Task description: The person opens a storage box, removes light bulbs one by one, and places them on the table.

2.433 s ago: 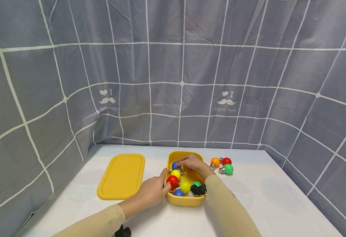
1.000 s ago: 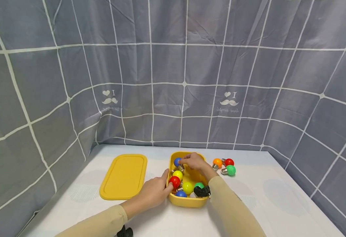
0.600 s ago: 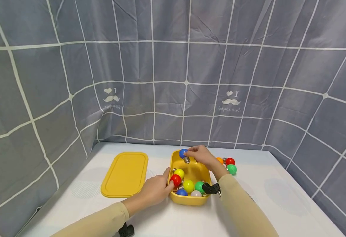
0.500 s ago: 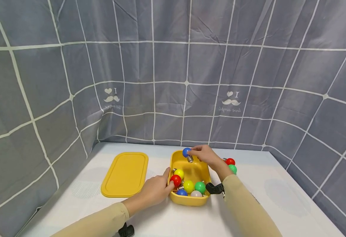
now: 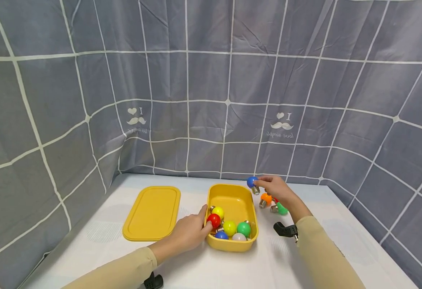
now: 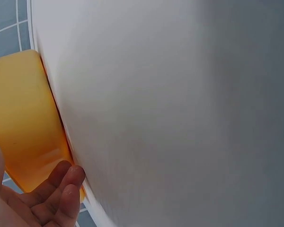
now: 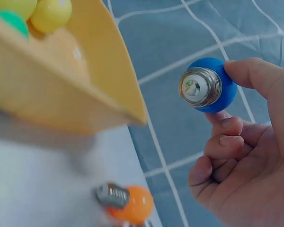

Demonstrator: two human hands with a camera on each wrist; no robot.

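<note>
The tabletop (image 5: 200, 269) is white, with faint grey-striped patches. A flat, rounded-rectangular yellow lid (image 5: 152, 213) lies on its left part. The open yellow box (image 5: 232, 245) stands upright near the middle, apart from the lid. Just right of the box, three screw-base bulbs lie grouped: an orange bulb (image 5: 267, 197), a green bulb (image 5: 282, 209) and a mostly hidden red bulb (image 5: 276, 199).

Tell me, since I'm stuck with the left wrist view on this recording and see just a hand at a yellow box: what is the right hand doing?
Observer: The right hand pinches a blue bulb in the air, outside the yellow box.
Operator: I get only the outside of that box. What lies in it?
Observer: Several colored bulbs: yellow, red, green, blue and one pale one.
</note>
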